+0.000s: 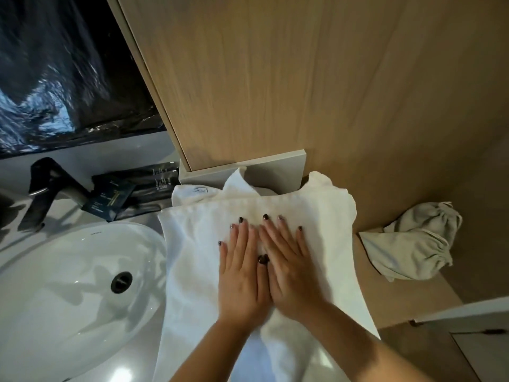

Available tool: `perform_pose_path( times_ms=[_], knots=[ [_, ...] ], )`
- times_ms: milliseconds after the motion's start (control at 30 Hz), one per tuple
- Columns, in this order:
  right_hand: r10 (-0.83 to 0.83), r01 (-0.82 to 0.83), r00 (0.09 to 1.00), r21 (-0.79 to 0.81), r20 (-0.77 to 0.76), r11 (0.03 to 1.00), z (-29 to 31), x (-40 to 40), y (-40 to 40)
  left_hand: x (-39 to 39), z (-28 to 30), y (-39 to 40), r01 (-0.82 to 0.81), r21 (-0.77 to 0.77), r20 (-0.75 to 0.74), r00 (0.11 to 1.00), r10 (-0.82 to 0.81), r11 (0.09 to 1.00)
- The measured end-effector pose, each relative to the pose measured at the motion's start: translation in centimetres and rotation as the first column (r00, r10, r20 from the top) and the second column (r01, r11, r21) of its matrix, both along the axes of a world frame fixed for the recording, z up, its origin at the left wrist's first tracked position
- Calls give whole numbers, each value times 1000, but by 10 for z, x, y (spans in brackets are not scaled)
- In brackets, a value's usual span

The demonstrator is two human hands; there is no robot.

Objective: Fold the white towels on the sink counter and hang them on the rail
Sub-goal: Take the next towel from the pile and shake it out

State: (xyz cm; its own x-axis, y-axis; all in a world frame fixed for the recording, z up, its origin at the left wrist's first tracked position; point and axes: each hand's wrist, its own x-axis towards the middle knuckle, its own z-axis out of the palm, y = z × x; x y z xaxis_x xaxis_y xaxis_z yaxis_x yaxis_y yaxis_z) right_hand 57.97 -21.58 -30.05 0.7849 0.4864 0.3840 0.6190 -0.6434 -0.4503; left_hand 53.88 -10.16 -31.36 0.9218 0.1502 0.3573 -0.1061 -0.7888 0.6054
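Observation:
A white towel (198, 244) lies spread on the sink counter, right of the basin, with its near end hanging toward me. My left hand (242, 274) and my right hand (289, 268) lie flat on its middle, side by side, fingers straight and pressing the cloth down. A second white towel (192, 193) lies bunched behind the first, against the wall. No rail is in view.
A white oval basin (68, 285) with a dark drain fills the left. A black tap (49, 183) and dark toiletry packets (115, 197) stand behind it. A grey drawstring bag (413, 244) lies on the wooden ledge to the right. Wood panelling (303, 78) rises behind.

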Motion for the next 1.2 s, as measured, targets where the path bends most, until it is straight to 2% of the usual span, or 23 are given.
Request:
perform_pose_path(
  times_ms=[67, 167, 233, 367, 433, 533, 633, 767, 867, 967, 1067, 1133, 1200],
  knots=[
    [11, -13, 1000, -64, -24, 998, -11, 1, -3, -1, -9, 0, 9, 49, -9, 1000, -9, 999],
    [7, -12, 997, -68, -73, 998, -24, 16, -25, 4, -15, 10, 32, 120, 12, 999, -34, 992],
    [-19, 7, 990, -92, -137, 996, -33, 19, -45, -2, -17, 15, 48, 119, -24, 999, -45, 992],
    [-73, 49, 991, -202, -111, 978, -38, 21, -79, -28, -23, 33, -82, 132, -170, 980, 104, 988],
    [-144, 136, 984, -76, -110, 988, -32, 9, -72, -42, -22, 35, -112, 180, -190, 971, 147, 977],
    [-146, 150, 988, 107, -48, 983, -29, -31, -33, -52, -17, 11, -18, 184, -132, 990, 42, 983],
    [-45, 45, 999, 21, 1, 999, -50, -65, -13, -62, -29, -2, 31, 165, -152, 988, -6, 986],
    [-20, 17, 999, -82, -36, 996, -68, -52, -46, -72, -55, 33, 144, 330, -189, 978, -84, 933],
    [-74, 55, 989, -143, -128, 988, -72, -46, -65, -75, -60, 46, 156, 352, -232, 970, -75, 923],
    [-167, 126, 972, -233, -163, 964, -71, -46, -78, -85, -56, 51, 86, 353, -288, 957, 21, 932],
    [-272, 225, 929, -202, -251, 953, -59, -56, -82, -102, -44, 59, 52, 309, -308, 950, 48, 950],
    [-240, 222, 953, -112, -185, 969, -46, -76, -67, -114, -38, 53, 109, 298, -283, 959, -21, 948],
    [-54, 49, 998, -131, -34, 990, -44, -104, -40, -128, -37, 39, 129, 292, -278, 960, -45, 948]
  ],
)
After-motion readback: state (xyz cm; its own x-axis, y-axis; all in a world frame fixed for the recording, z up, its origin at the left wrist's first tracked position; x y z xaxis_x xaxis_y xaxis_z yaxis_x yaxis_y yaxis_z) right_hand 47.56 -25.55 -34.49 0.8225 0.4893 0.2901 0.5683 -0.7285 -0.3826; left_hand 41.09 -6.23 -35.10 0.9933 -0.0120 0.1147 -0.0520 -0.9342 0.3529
